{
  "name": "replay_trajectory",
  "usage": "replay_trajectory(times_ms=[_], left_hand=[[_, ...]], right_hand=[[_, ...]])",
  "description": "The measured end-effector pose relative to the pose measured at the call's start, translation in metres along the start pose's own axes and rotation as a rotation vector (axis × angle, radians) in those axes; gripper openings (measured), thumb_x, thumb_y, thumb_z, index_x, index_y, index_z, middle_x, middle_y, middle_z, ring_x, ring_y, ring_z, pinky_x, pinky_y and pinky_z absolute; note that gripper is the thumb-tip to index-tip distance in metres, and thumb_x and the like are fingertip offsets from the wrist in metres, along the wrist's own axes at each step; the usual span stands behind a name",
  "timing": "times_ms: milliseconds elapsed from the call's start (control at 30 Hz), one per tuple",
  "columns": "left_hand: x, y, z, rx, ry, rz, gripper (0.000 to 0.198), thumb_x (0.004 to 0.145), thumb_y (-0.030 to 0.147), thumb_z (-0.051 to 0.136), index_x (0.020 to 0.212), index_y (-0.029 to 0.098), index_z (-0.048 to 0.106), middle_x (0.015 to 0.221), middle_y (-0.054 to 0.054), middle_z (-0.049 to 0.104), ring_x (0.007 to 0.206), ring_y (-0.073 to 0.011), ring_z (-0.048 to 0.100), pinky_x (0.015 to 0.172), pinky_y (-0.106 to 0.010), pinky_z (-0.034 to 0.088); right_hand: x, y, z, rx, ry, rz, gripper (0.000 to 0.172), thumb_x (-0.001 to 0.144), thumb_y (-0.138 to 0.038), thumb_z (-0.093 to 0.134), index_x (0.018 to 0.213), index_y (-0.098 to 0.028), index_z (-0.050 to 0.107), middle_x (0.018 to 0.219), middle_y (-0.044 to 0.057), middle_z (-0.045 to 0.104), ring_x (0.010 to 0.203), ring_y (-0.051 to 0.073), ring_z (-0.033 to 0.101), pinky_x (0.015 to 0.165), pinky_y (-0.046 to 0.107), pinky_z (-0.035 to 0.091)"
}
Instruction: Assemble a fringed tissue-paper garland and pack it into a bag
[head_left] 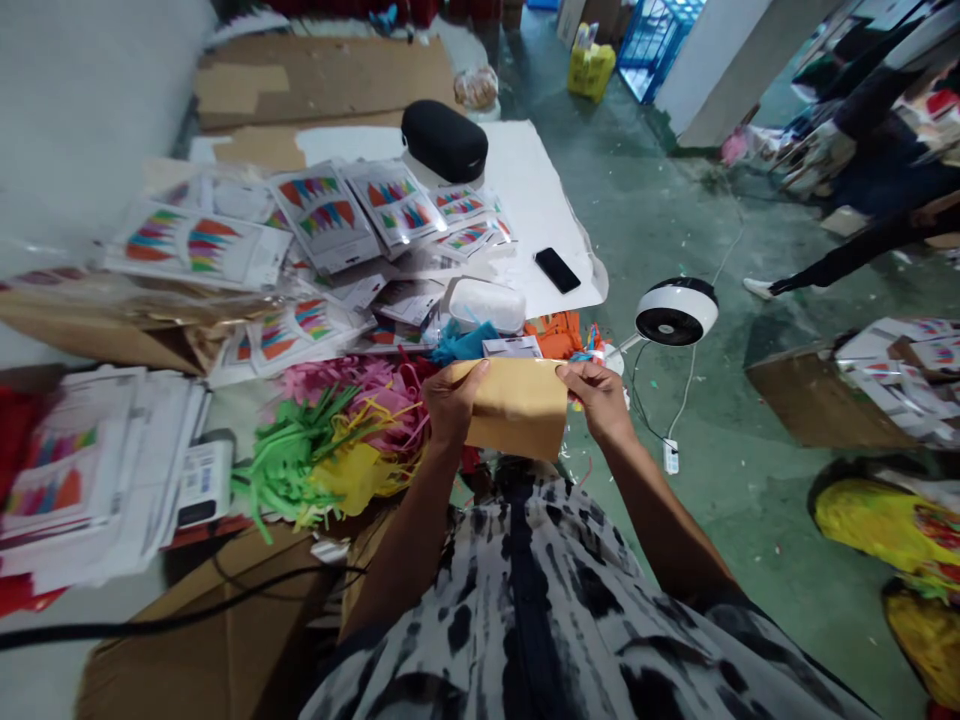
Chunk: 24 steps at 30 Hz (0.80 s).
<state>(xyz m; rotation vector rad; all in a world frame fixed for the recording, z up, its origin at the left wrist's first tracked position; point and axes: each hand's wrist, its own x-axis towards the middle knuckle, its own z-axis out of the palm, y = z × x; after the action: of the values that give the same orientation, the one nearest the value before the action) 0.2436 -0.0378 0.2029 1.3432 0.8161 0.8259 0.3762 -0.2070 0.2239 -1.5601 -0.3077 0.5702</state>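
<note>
A yellow-orange sheet [517,408] is stretched between my two hands in front of my body. My left hand [452,400] pinches its upper left corner, thumb on top. At the upper right corner my right hand [594,393] grips it between thumb and fingers. Just beyond the sheet lie a blue bundle [463,343], an orange bundle [555,333] and a white card [513,347]. Green strips [292,455], yellow strips [356,475] and pink strips [375,390] are heaped left of my left hand.
Printed packets [326,215] cover the table, with a black case [444,141] and a phone [557,270] behind. Stacked sheets [97,470] stand at the left. A fan [676,311] is on the right, near a cardboard box [825,400]. A person's leg [832,262] shows farther right.
</note>
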Motion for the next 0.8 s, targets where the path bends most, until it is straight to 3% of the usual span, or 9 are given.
replay_trajectory(times_ms=[133,300,367,433,533,633,733,800], left_hand=[[-0.002,-0.002,0.0,-0.029,0.0,-0.023,0.023,0.076,0.04,0.083,0.076,0.017,0.081,0.073,-0.001,0.073,0.068,-0.0148,0.064,0.065,-0.025,0.049],[-0.003,0.004,-0.003,-0.043,-0.005,0.008,0.018,0.075,0.036,0.082,0.076,0.018,0.082,0.075,-0.001,0.076,0.07,-0.0158,0.066,0.067,-0.026,0.05],[-0.004,0.004,-0.004,-0.024,-0.03,0.0,0.018,0.074,0.035,0.083,0.077,0.018,0.083,0.075,-0.002,0.076,0.071,-0.0167,0.067,0.067,-0.026,0.05],[-0.006,0.003,-0.003,-0.003,-0.045,0.0,0.019,0.075,0.036,0.083,0.078,0.017,0.083,0.075,-0.002,0.077,0.071,-0.0174,0.067,0.067,-0.027,0.051],[-0.011,-0.001,0.0,0.078,-0.008,0.04,0.023,0.082,0.039,0.08,0.081,0.016,0.082,0.075,-0.002,0.077,0.068,-0.0173,0.067,0.065,-0.027,0.05],[-0.016,-0.004,-0.001,0.341,0.029,0.241,0.024,0.092,0.038,0.07,0.086,0.017,0.082,0.081,-0.005,0.079,0.073,-0.0183,0.071,0.072,-0.027,0.053],[-0.016,-0.004,-0.005,0.559,-0.104,0.494,0.028,0.099,0.033,0.058,0.102,0.019,0.082,0.099,-0.009,0.082,0.089,-0.0209,0.075,0.085,-0.029,0.055],[-0.012,-0.002,-0.007,0.536,-0.228,0.535,0.031,0.1,0.034,0.056,0.108,0.019,0.081,0.107,-0.009,0.081,0.095,-0.0218,0.075,0.088,-0.029,0.056]], right_hand=[[-0.001,0.003,0.0,-0.016,-0.001,-0.032,0.052,0.079,-0.067,0.078,0.062,-0.022,0.06,0.058,-0.003,0.055,0.053,0.012,0.048,0.054,0.027,0.043],[0.0,0.001,0.001,0.008,-0.137,0.056,0.051,0.08,-0.073,0.073,0.098,-0.025,0.074,0.085,0.003,0.075,0.074,0.02,0.07,0.067,0.031,0.055],[-0.001,0.001,0.003,-0.004,-0.139,0.04,0.051,0.077,-0.068,0.079,0.102,-0.024,0.077,0.09,0.004,0.078,0.078,0.022,0.072,0.071,0.034,0.056],[-0.003,0.003,0.007,-0.069,-0.07,-0.037,0.043,0.077,-0.062,0.082,0.095,-0.023,0.079,0.088,0.005,0.079,0.076,0.022,0.072,0.07,0.035,0.056],[-0.008,0.009,0.011,-0.322,0.059,-0.289,0.03,0.087,-0.051,0.076,0.09,-0.022,0.081,0.092,0.007,0.081,0.085,0.025,0.074,0.079,0.038,0.056],[-0.012,0.017,0.013,-0.537,0.099,-0.458,0.026,0.092,-0.046,0.07,0.094,-0.023,0.083,0.098,0.009,0.082,0.095,0.027,0.075,0.09,0.04,0.055],[-0.009,0.021,0.014,-0.382,0.139,-0.307,0.028,0.088,-0.05,0.073,0.089,-0.023,0.081,0.088,0.005,0.08,0.082,0.024,0.073,0.077,0.036,0.056],[-0.004,0.022,0.012,-0.185,0.15,-0.14,0.032,0.082,-0.053,0.077,0.086,-0.022,0.078,0.08,0.002,0.077,0.071,0.021,0.069,0.066,0.033,0.054]])
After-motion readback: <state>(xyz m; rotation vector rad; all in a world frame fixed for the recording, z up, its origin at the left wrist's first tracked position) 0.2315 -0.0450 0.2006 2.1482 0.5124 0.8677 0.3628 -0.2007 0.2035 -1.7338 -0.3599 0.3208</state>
